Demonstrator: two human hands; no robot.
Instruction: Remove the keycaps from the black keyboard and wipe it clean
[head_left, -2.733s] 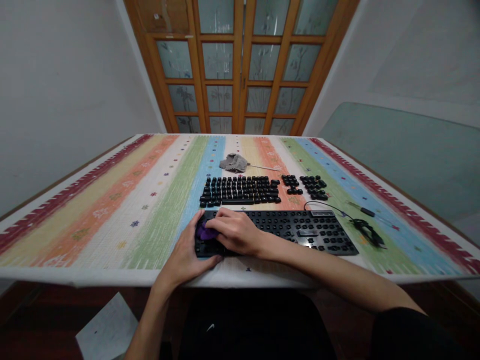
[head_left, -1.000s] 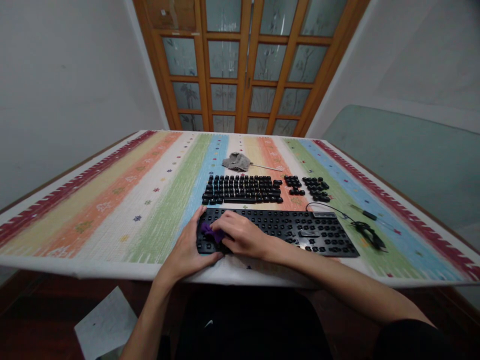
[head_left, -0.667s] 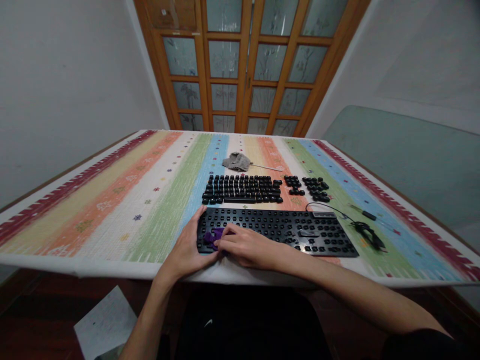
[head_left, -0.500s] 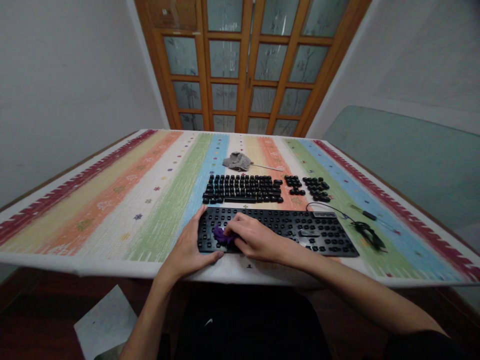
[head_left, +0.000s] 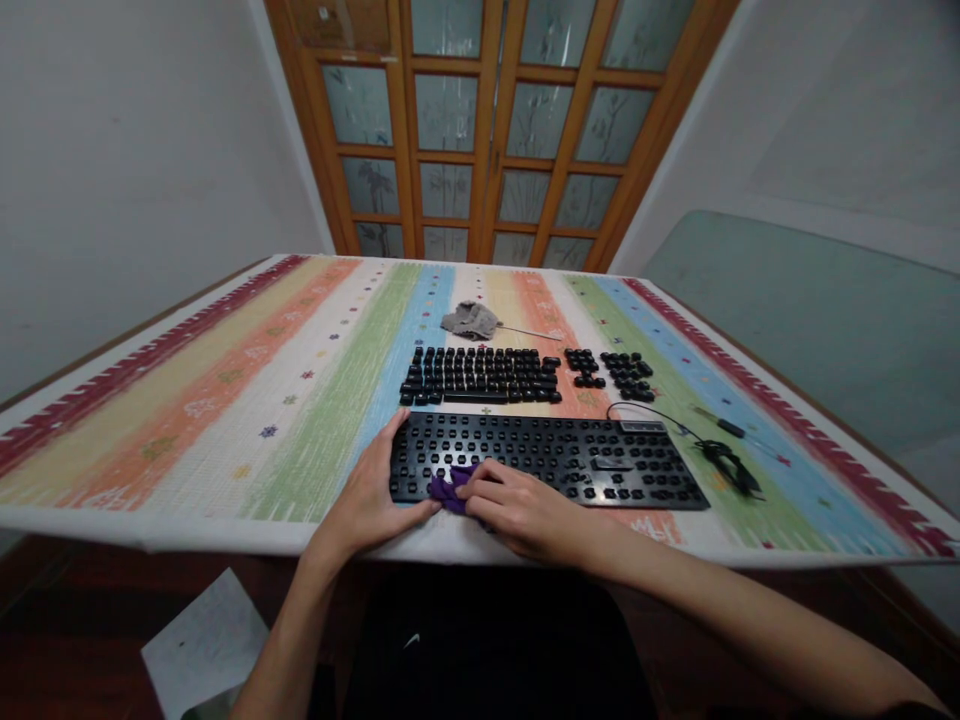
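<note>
A black keyboard (head_left: 525, 455) with its keycaps off lies near the table's front edge, its bare switch posts showing. My left hand (head_left: 375, 490) grips its left end, fingertips at the far corner and thumb along the front edge. Bunched in my right hand (head_left: 517, 505) is a purple cloth (head_left: 448, 490), pressed against the keyboard's front edge left of centre. The cloth touches or nearly touches my left thumb. Behind the keyboard, the removed black keycaps (head_left: 480, 375) stand in rows laid out like a keyboard.
Beyond the keycaps lies a crumpled grey cloth (head_left: 470, 320) with a thin rod (head_left: 531, 332) beside it. A coiled black cable (head_left: 727, 465) and a dark-handled tool (head_left: 730, 427) rest to the right. A striped cloth (head_left: 300, 430) covers the table.
My right hand has drawn the purple cloth from among the switch posts toward me, to the keyboard's front edge. My left hand still holds the left end.
</note>
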